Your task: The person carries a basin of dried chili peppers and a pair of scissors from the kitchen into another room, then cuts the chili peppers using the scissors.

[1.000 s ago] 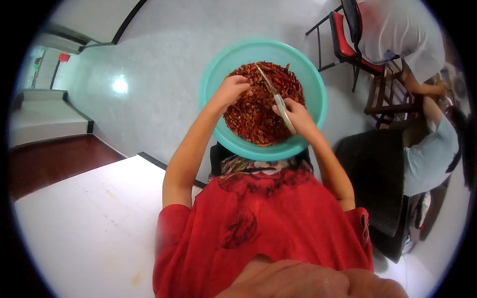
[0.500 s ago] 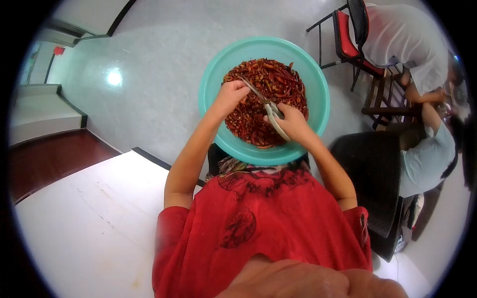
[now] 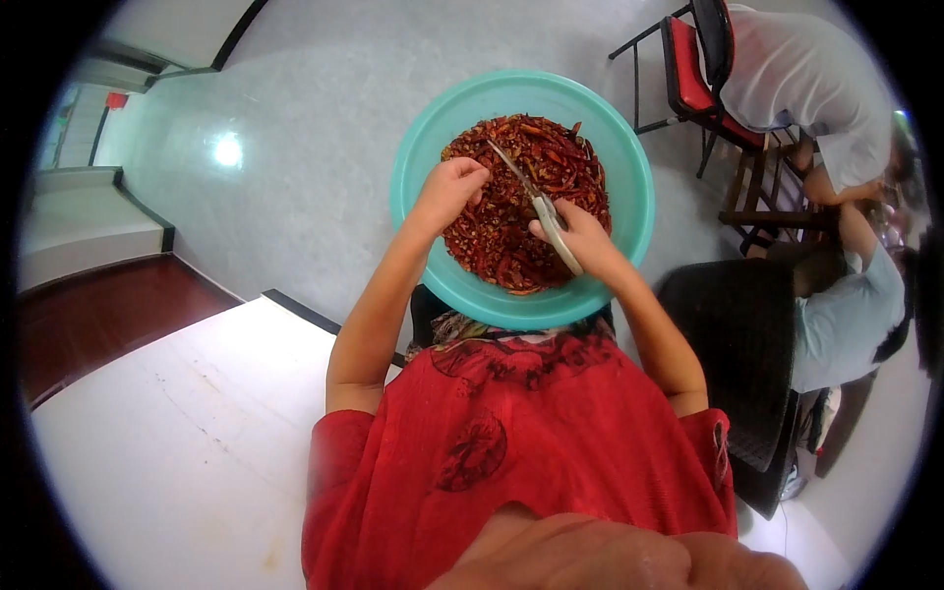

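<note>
— Scissors (image 3: 544, 211): handles drawn together since the earlier frame, blades now clear of the left hand (image 3: 454, 192).

— Entries, left to right?

— White surface (image 3: 167, 423), smooth, stained, left of the left hand and nearer the body. Floor (image 3: 315, 128), glossy grey, beyond. Left hand: fingertips pinched, hiding some chillies; whether gripping a piece, cannot tell. Red chillies (image 3: 501, 236), wrinkled, below both hands, inside a round turquoise basin (image 3: 634, 197).

— Remaining?

— Right hand (image 3: 587, 244): wrapped about the scissors' pale handles. Rightward: red-and-black chair (image 3: 688, 69), black chair (image 3: 728, 334), two seated people (image 3: 806, 79).
</note>
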Motion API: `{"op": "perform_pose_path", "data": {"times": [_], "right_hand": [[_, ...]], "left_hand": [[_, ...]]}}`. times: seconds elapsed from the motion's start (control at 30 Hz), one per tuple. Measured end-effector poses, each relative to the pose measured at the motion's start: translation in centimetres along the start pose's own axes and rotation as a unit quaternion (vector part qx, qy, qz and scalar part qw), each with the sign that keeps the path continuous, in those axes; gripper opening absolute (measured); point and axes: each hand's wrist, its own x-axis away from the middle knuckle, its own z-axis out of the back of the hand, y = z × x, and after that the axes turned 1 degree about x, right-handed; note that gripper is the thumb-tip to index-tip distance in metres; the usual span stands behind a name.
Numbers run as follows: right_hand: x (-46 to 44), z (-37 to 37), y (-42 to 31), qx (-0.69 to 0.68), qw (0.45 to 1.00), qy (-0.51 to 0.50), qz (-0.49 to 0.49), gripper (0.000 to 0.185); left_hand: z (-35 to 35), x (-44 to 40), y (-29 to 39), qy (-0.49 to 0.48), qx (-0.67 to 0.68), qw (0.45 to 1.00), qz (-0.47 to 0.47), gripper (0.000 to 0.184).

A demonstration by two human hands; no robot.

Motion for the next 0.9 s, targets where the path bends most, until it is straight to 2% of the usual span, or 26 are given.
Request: {"op": "perform_pose_path", "data": {"times": [0.17,0.33,0.4,0.57,0.73,0.9], "right_hand": [[0.2,0.2,-0.6,0.037,0.999,-0.02,0.015,0.072],[0.4,0.4,-1.4,0.071,0.997,-0.015,0.003,0.065],[0.2,0.2,-0.9,0.053,0.998,-0.025,0.0,0.064],[-0.1,0.2,-0.2,0.038,0.999,-0.032,-0.02,0.067],[-0.2,0.0,0.1,0.021,0.999,-0.02,0.027,0.072],[0.0,0.1,-0.5,0.02,0.999,-0.031,0.022,0.067]], "left_hand": [[-0.5,0.7,1.4,-0.009,0.035,0.999,0.001,0.02],[-0.4,0.7,1.3,-0.019,0.046,0.999,0.002,0.019],[-0.3,0.5,1.2,-0.019,0.005,1.0,0.017,0.019],[-0.3,0.4,1.0,-0.009,0.011,1.0,0.015,0.02],[-0.3,0.8,2.0,-0.005,0.041,0.999,0.031,0.019],[-0.3,0.7,1.7,-0.01,0.035,0.999,0.032,0.019]]}}
